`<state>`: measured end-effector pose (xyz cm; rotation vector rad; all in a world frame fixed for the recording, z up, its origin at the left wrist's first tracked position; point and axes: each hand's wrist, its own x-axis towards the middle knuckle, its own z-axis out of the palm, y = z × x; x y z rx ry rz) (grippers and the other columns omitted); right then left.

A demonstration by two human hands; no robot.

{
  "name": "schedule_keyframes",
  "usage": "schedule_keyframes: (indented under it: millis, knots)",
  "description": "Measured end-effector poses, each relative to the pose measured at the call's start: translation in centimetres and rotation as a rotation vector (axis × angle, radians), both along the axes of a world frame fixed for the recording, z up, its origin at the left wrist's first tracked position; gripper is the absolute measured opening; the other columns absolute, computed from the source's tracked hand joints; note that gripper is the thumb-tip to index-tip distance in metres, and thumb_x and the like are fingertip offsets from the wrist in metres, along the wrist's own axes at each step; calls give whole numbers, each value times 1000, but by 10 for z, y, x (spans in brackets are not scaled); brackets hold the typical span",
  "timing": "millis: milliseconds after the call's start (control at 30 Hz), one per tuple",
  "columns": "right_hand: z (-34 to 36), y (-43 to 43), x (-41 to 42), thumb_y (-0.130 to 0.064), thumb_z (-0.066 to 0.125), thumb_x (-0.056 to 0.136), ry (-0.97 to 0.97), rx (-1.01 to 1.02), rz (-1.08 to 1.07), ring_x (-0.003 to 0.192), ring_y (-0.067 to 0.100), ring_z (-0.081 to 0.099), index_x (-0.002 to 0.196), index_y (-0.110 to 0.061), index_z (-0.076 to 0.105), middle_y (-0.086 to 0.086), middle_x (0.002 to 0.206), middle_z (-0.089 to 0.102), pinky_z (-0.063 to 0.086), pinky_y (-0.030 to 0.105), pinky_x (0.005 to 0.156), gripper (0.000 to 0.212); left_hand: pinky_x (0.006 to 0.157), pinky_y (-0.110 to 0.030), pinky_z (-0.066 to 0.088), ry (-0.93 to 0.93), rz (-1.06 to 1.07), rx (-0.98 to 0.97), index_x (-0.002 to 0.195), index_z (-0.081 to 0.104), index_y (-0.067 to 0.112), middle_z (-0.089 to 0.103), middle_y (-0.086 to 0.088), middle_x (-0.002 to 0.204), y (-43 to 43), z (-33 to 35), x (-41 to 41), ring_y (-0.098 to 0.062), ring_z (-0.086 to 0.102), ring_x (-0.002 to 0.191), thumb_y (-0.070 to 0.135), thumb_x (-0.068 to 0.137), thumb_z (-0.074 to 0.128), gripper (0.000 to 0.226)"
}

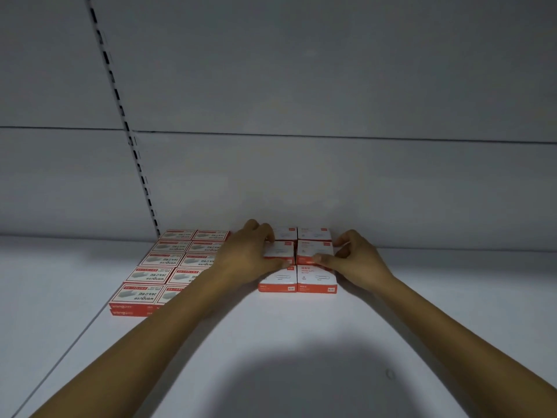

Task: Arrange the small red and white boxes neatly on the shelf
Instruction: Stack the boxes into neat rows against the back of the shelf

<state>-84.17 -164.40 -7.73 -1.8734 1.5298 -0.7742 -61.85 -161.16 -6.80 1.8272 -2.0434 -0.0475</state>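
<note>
The small red and white cardboard boxes (316,279) of the central block sit two across and three deep on the white shelf (301,357), with the far pair close to the grey back panel (301,176). The middle-left box (280,251) and the middle-right box (315,251) stand higher than the front pair. They seem to sit on a lower layer, though what lies under them is hidden. The left hand (247,254) pinches the middle-left box, fingers curled over its far edge and thumb against its near edge. The right hand (354,257) pinches the middle-right box the same way, thumb along the near edge and fingers curled at its right side. The two held boxes meet along the middle seam.

Just beside this block, to the left, a larger block of flat red and white boxes with grey print (156,273) lies two across and five deep. It is at least two layers high at the front, and its edges line up. The left forearm crosses its near right corner. A black slotted upright (135,155) runs up the panel behind it.

The task looks well along. The left block appears finished and the central rows are square. What seems left is to seat the held pair flush. No loose boxes show on the shelf, so I cannot tell whether more are to come.
</note>
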Motion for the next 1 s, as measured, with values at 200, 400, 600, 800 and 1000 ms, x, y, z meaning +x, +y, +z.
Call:
schedule_keyframes:
  millis: [200,400,600,800,1000]
  knots:
    - [-4,0,2,-52,75,72,-29,-28,-26,81,13,65,97,-24,48,-4,91,67,57,36,75,46,70,-23,44,67,-13,-23,107,53,21,50,2,106,-4,-3,-3,-14,54,88,56,73,69,51]
    - [1,17,-1,-56,70,74,43,-108,-47,76,8,60,101,-22,46,-9,83,60,53,29,66,50,72,-31,51,17,-11,-159,117,52,19,51,0,114,11,-3,-4,-19,54,99,56,80,62,54]
    - [-4,48,-14,-54,76,67,126,-157,-23,72,6,58,81,-27,52,-14,80,61,52,30,62,39,63,-26,39,-69,-103,-205,98,60,24,57,10,98,44,-2,-4,-14,55,86,50,79,65,33]
    - [-4,55,-6,-53,68,78,404,-370,96,79,5,58,113,-35,61,-17,100,65,49,19,68,41,66,-30,49,-96,-132,-181,87,63,24,59,12,94,50,-13,-2,-12,56,88,54,78,63,31]
    - [-2,54,-15,-55,58,86,524,-475,185,82,10,64,102,-22,70,-10,98,72,53,25,69,39,79,-30,51,58,-47,-109,118,50,24,53,5,119,53,-19,3,-14,55,99,48,72,75,58]
